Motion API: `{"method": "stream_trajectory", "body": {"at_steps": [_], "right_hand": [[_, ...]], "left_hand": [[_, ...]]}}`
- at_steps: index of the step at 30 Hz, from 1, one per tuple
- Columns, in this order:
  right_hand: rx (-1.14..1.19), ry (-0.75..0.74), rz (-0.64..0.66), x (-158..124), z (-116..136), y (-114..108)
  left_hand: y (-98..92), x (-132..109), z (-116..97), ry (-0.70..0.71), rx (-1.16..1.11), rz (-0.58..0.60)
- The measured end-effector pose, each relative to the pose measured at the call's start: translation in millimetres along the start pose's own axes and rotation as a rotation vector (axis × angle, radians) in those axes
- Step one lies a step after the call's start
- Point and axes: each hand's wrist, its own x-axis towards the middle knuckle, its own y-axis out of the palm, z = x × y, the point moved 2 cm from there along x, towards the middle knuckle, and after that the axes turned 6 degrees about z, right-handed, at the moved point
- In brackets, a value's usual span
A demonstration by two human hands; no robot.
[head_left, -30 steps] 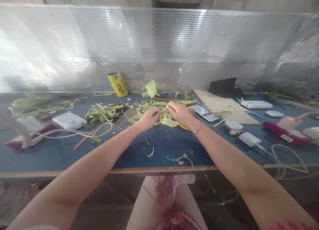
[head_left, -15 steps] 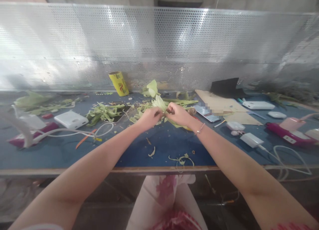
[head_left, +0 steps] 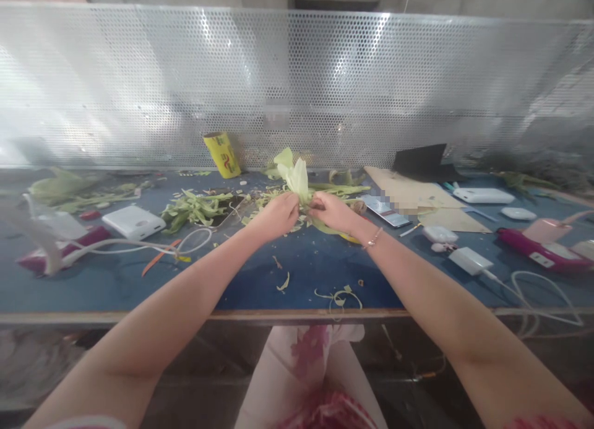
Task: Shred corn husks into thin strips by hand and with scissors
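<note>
Above the middle of the table, a pale green, flower-like leaf bundle (head_left: 297,178) stands upright with its broad tips pointing up. My left hand (head_left: 282,213) pinches its base from the left, fingers closed. From the right, my right hand (head_left: 331,211), with a thin bracelet at the wrist, grips the same base between thumb and fingers. The exact contact is partly hidden by the fingers. Cut green strips and stalks lie around and behind both hands, and a heap of green strips (head_left: 195,207) is to the left.
A yellow cardboard tube (head_left: 223,155) stands at the back near a perforated metal screen (head_left: 325,76). On the right are a phone (head_left: 387,211), brown cardboard (head_left: 413,190), a white charger (head_left: 469,260) and cables. A white box-shaped device (head_left: 133,222) and an orange strip (head_left: 160,257) lie left.
The leaf bundle now stands taller and more upright between my hands. My left hand has turned slightly and shifted a little to the right; my right hand stays almost in place.
</note>
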Motion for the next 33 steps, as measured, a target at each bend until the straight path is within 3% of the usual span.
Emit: {"method": "stream_trajectory", "body": {"at_steps": [4, 13, 26, 33], "right_hand": [[0.022, -0.024, -0.029, 2.4, -1.0, 1.1], [-0.180, -0.015, -0.102, 2.2, 12.9, 4.6], [-0.264, -0.060, -0.150, 2.9, 12.1, 5.4], [-0.243, -0.077, -0.138, 0.2, 12.4, 4.4]], "left_hand": [[-0.1, 0.8, 1.9, -0.054, 0.066, -0.035], [-1.7, 2.1, 4.0, -0.189, 0.122, -0.098], [-1.1, 5.2, 7.2, -0.243, 0.169, -0.041], [0.5, 2.9, 10.7, -0.259, 0.055, -0.100]]}}
